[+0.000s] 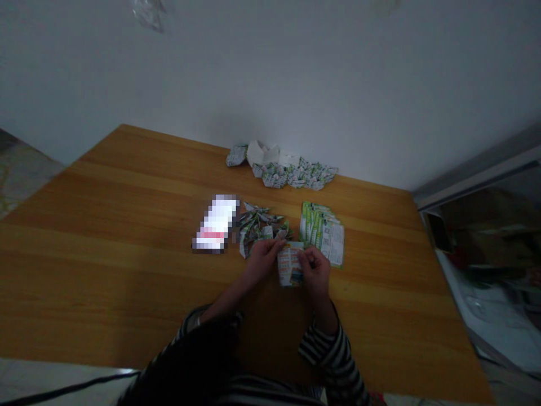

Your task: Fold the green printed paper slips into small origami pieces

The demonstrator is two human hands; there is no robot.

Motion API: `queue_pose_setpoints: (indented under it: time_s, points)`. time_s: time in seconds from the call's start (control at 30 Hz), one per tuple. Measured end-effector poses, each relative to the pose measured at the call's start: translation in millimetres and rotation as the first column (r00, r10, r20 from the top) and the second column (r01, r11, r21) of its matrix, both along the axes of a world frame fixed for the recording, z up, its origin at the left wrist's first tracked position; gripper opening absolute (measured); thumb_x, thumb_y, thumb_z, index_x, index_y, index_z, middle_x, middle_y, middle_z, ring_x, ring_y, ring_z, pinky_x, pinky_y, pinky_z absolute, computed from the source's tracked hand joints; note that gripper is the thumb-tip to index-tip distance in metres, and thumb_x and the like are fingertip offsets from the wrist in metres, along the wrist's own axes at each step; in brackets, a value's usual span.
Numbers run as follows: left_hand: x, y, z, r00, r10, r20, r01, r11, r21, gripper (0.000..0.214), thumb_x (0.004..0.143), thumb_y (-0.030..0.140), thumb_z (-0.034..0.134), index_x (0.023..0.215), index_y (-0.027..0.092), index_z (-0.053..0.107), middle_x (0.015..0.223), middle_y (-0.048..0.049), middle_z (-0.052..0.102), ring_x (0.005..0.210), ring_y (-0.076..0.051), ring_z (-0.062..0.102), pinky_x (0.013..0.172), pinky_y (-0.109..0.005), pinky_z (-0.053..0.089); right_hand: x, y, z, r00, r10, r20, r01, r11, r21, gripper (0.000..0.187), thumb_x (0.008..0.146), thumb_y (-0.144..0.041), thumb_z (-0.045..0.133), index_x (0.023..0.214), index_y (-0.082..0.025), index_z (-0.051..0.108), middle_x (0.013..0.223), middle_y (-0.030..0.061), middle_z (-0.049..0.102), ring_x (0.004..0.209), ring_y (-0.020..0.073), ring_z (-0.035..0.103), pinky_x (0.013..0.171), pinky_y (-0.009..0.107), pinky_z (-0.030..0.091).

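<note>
A small printed paper leaflet sat between the hands in front of the person, its top edge pinched by the closed left hand and right hand, which seemed to hold it steady. Just behind it, a heap of folded paper pieces and a fanned stack of green-edged leaflets lay within easy reach on the wooden table.

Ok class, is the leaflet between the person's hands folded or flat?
Looks flat: the orange-printed leaflet shows one rectangular face between left hand and right hand; fingers hide its top.
</note>
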State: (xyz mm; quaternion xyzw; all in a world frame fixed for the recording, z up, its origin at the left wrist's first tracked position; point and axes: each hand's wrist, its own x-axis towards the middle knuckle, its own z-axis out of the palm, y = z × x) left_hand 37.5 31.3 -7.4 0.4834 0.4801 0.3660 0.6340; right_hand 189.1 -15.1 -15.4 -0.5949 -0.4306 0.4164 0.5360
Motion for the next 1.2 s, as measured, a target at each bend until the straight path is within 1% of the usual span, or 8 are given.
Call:
queue_pose_setpoints:
  time_s: [0.17, 0.27, 0.53, 0.73, 0.83, 0.97, 1.07, 1.2]
  points:
    - [1.1, -0.6, 1.5, 0.985, -0.129, -0.115, 0.139, 0.987, 0.082, 0.044, 0.084, 0.054, 0.057, 0.074, 0.013, 0.071, 0.063, -0.0013, 0.065, 0.063, -0.017, 0.056, 0.056, -0.023, 0.042, 1.4, -0.4, 0.0, 0.995, -0.097, 0.035, 0.095, 0.994, 0.053, 0.038, 0.084, -0.046, 0.064, 0.063, -0.020, 0.046, 0.056, -0.0080, 0.036, 0.051, 0.0094, 0.033, 0.048, 0.021, 0.030]
    - [2.4, -3.0, 0.6, 0.976, -0.098, -0.196, 0.120, 0.987, 0.105, 0.045, 0.088, 0.051, 0.052, 0.073, 0.013, 0.070, 0.063, -0.0013, 0.063, 0.060, -0.015, 0.052, 0.053, -0.023, 0.038, 1.9, -0.2, 0.0, 0.992, -0.118, 0.036, 0.115, 0.991, 0.070, 0.038, 0.084, -0.047, 0.064, 0.063, -0.021, 0.045, 0.056, -0.0081, 0.034, 0.052, 0.0093, 0.032, 0.048, 0.021, 0.029]
    - [2.2, -4.2, -0.2, 0.968, -0.189, -0.167, 0.203, 0.977, 0.072, 0.041, 0.082, 0.053, 0.061, 0.070, 0.015, 0.068, 0.060, -0.0003, 0.062, 0.056, -0.014, 0.053, 0.051, -0.023, 0.039, 2.1, 2.3, -1.2, 0.973, -0.230, -0.025, 0.231, 0.970, 0.069, 0.039, 0.081, -0.048, 0.067, 0.063, -0.020, 0.046, 0.055, -0.0083, 0.035, 0.052, 0.0095, 0.033, 0.049, 0.022, 0.030]
    - [4.6, -7.6, 2.4, 0.961, -0.275, 0.026, 0.274, 0.960, 0.053, 0.042, 0.081, 0.054, 0.064, 0.092, 0.014, 0.070, 0.079, -0.0039, 0.069, 0.063, -0.015, 0.058, 0.057, -0.024, 0.046, 4.8, 4.4, 0.1, 0.956, -0.258, -0.142, 0.265, 0.963, 0.039, 0.039, 0.080, -0.046, 0.068, 0.062, -0.021, 0.045, 0.052, -0.0086, 0.040, 0.047, 0.0085, 0.035, 0.047, 0.021, 0.034]
    - [3.2, -6.6, 1.2, 0.974, -0.207, 0.090, 0.209, 0.978, -0.007, 0.046, 0.079, 0.054, 0.067, 0.098, 0.012, 0.070, 0.073, -0.0033, 0.068, 0.059, -0.014, 0.058, 0.055, -0.023, 0.045, 6.8, 5.2, 5.7, 0.957, -0.208, -0.200, 0.220, 0.975, 0.040, 0.027, 0.084, -0.044, 0.064, 0.087, -0.019, 0.057, 0.060, -0.0052, 0.054, 0.049, 0.0110, 0.047, 0.050, 0.023, 0.042]
    - [-5.2, -3.5, 6.4, 0.964, -0.167, 0.205, 0.193, 0.975, -0.111, 0.063, 0.078, 0.046, 0.072, 0.130, 0.013, 0.058, 0.069, -0.0008, 0.068, 0.047, -0.009, 0.053, 0.046, -0.019, 0.041, 18.6, 5.6, 13.3, 0.993, 0.000, -0.120, 0.020, 0.986, 0.166, 0.041, 0.089, -0.035, 0.060, 0.128, -0.023, 0.057, 0.086, 0.0028, 0.068, 0.075, 0.0169, 0.065, 0.073, 0.032, 0.054]
    - [-10.7, -3.4, 16.0, 0.925, -0.254, 0.284, 0.301, 0.944, -0.137, 0.084, 0.079, 0.041, 0.074, 0.149, 0.016, 0.036, 0.064, 0.0002, 0.068, 0.043, -0.010, 0.055, 0.047, -0.021, 0.044, 29.5, 5.5, 12.6, 0.984, 0.174, 0.045, -0.179, 0.967, 0.182, 0.024, 0.078, -0.026, 0.071, 0.102, -0.024, 0.076, 0.097, 0.0058, 0.072, 0.090, 0.0212, 0.068, 0.084, 0.037, 0.054]
    - [-10.1, -5.5, 25.1, 0.891, -0.256, 0.375, 0.290, 0.956, -0.035, 0.100, 0.080, 0.044, 0.074, 0.156, 0.023, 0.013, 0.085, -0.0066, 0.075, 0.072, -0.019, 0.070, 0.073, -0.032, 0.055, 34.2, 4.0, 7.8, 0.995, 0.095, 0.040, -0.100, 0.980, 0.174, 0.014, 0.071, -0.023, 0.077, 0.084, -0.025, 0.080, 0.087, 0.0051, 0.075, 0.081, 0.0223, 0.070, 0.076, 0.037, 0.056]
